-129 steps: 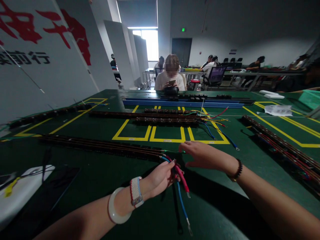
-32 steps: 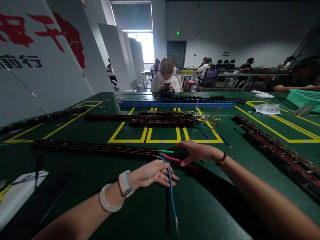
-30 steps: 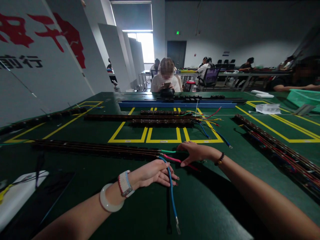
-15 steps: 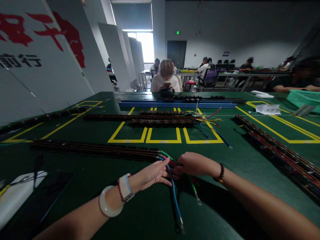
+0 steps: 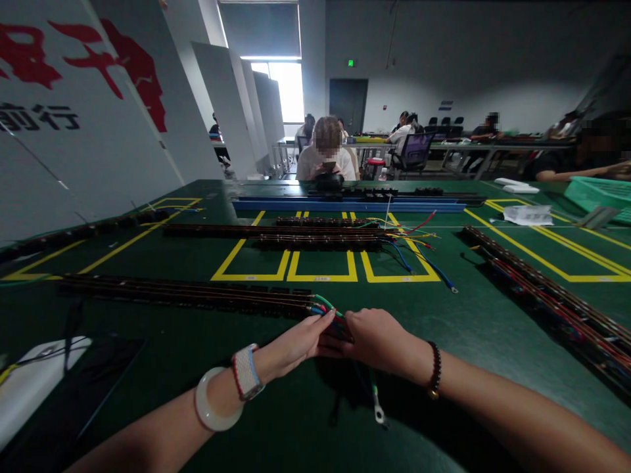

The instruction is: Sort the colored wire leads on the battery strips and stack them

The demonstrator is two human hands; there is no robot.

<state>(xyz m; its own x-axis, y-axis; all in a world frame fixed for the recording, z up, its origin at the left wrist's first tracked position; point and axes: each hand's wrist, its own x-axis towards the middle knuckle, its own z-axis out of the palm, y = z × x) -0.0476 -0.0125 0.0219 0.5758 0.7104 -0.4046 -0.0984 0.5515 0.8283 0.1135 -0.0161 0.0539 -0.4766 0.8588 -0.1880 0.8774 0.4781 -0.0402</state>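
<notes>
A long dark strip lies across the green table in front of me. Green, red and blue wires come out of its right end. My left hand, with a white bangle and a watch on the wrist, pinches these wires just past the strip's end. My right hand, with a bead bracelet, is closed over the same bundle from the right. One wire end with a metal ring terminal hangs below my right hand onto the table.
More dark strips with coloured wires lie in yellow-marked boxes farther back, and others run along the right. A blue rail crosses the far side. A white sheet lies at the left. A person sits opposite; a green basket stands far right.
My right hand came back from the table toward me and closed on the wires beside my left hand. The wires, spread apart a second ago, are now gathered into one bundle.
</notes>
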